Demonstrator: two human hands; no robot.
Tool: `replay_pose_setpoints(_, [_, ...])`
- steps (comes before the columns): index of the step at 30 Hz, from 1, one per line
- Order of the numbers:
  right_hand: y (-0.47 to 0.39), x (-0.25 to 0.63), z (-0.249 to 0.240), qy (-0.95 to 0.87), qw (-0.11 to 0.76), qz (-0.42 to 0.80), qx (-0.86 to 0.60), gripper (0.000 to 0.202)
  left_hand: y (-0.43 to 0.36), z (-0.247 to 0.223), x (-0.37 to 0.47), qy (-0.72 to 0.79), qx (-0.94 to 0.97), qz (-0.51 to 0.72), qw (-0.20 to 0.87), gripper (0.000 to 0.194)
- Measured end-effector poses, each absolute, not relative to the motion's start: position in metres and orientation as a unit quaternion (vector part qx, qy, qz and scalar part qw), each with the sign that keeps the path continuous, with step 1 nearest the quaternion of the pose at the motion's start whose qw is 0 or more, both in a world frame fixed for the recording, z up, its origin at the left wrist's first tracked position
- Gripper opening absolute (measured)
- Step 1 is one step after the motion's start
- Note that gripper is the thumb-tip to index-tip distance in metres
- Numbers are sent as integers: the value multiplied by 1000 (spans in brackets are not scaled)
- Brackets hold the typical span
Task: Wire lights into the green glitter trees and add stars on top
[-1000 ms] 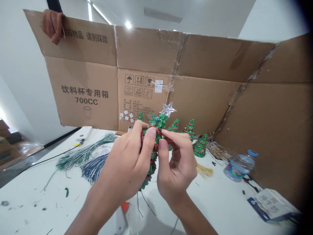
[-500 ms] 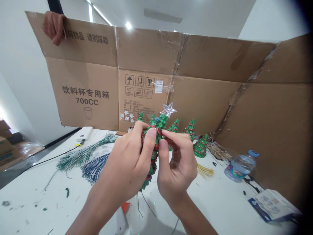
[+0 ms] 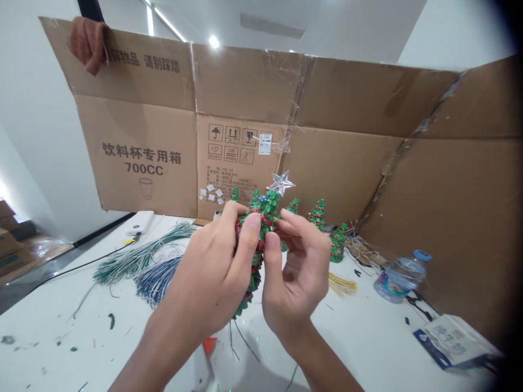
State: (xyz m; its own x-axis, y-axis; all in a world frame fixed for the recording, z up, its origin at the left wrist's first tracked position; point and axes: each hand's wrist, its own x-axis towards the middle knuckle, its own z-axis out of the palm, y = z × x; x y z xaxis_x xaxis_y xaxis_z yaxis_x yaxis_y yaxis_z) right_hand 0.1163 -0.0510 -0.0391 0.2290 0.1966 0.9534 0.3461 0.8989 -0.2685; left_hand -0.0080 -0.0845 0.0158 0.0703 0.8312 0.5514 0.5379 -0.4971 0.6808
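Note:
A small green beaded Christmas tree (image 3: 268,202) with red beaded garland is held up in front of me, its top leaning a little right. A clear star (image 3: 281,183) sits at its tip, and a blue bead (image 3: 262,200) shows just below. My left hand (image 3: 216,261) is closed round the tree's upper part, thumb on the near side. From the right, my right hand (image 3: 296,272) pinches at the garland, thumb tip against it and fingers curled. The right index finger is lifted slightly off. My hands hide much of the tree's middle. Thin wires (image 3: 245,340) hang from its base.
Similar beaded trees (image 3: 316,213) stand behind. Green wire bundles (image 3: 143,253) and blue ones (image 3: 157,280) lie left, yellow wires (image 3: 342,284) right. A water bottle (image 3: 402,276), a carton (image 3: 453,343) and a white power bank (image 3: 139,223) rest on the table. Cardboard (image 3: 343,174) walls the back.
My right index finger has lifted up and away from the garland, opening a gap from the thumb. The left hand and the tree stay nearly still.

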Motion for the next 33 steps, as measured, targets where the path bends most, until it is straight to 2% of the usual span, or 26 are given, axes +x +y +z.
replay_pose_setpoints(10, [-53,118,-33,-637,739,-46,-215,36,-85,15,-8,475,718,488,142,34])
replay_pose_setpoints(20, [-53,116,-36,-627,748,-35,-212,41,-84,15,-8,473,718,488,149,34])
replay_pose_setpoints(26, [-53,118,-34,-637,738,-40,-219,34,-86,15,-8,473,718,489,149,33])
replay_pose_setpoints(33, [-53,117,-35,-630,744,-43,-219,39,-87,16,-9,475,717,485,157,35])
